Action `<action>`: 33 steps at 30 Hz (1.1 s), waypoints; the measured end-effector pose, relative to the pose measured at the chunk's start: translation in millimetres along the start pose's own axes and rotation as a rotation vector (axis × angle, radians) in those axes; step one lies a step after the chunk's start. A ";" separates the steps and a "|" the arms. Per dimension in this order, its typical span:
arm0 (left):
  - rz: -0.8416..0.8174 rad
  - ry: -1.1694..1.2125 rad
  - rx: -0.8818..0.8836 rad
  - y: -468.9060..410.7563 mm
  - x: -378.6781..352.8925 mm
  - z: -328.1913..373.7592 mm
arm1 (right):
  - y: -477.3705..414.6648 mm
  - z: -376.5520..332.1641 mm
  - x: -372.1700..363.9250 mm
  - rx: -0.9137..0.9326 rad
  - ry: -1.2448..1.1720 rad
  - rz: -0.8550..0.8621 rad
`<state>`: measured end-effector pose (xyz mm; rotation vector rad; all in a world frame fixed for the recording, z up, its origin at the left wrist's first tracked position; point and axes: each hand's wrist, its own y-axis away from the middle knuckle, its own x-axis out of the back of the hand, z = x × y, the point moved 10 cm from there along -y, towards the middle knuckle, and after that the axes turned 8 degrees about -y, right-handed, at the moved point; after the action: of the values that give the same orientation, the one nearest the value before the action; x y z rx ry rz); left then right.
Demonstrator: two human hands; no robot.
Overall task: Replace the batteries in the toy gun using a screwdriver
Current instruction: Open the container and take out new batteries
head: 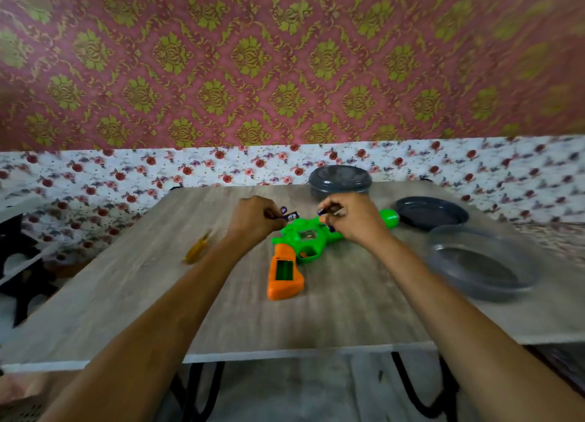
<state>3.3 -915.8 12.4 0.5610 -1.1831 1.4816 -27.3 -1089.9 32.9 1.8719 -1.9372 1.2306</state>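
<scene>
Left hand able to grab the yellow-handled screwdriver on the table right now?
Probably yes: the yellow-handled screwdriver lies just left of the left hand, nothing between. But that hand pinches small dark batteries, so not free.

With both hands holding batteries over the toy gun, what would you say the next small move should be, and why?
Probably lower the right hand to seat its battery in the open compartment in the orange grip of the toy gun: the cover is off, the slot looks empty, and the screwdriver lies idle.
</scene>
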 end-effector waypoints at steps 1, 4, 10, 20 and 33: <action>0.001 0.021 -0.026 -1.7 -6.9 21.3 | 6.7 11.3 20.1 -0.017 0.018 0.033; -0.031 0.096 -0.112 -5.9 -38.9 94.4 | 30.6 51.4 83.6 -0.089 0.101 0.101; -0.145 0.127 -0.308 -3.5 -100.1 244.5 | 88.2 139.6 186.7 -0.327 0.179 0.213; -0.464 -0.264 -0.374 6.2 -199.2 313.6 | 95.1 194.0 173.0 -0.425 0.509 0.001; -0.419 0.019 -0.358 -38.6 -174.0 302.6 | 99.9 192.9 193.9 -0.353 0.435 0.117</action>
<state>11.7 -1266.6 -3.3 0.5070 -1.1946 0.8945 -75.9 -1373.8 -9.6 1.2185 -1.8848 1.1184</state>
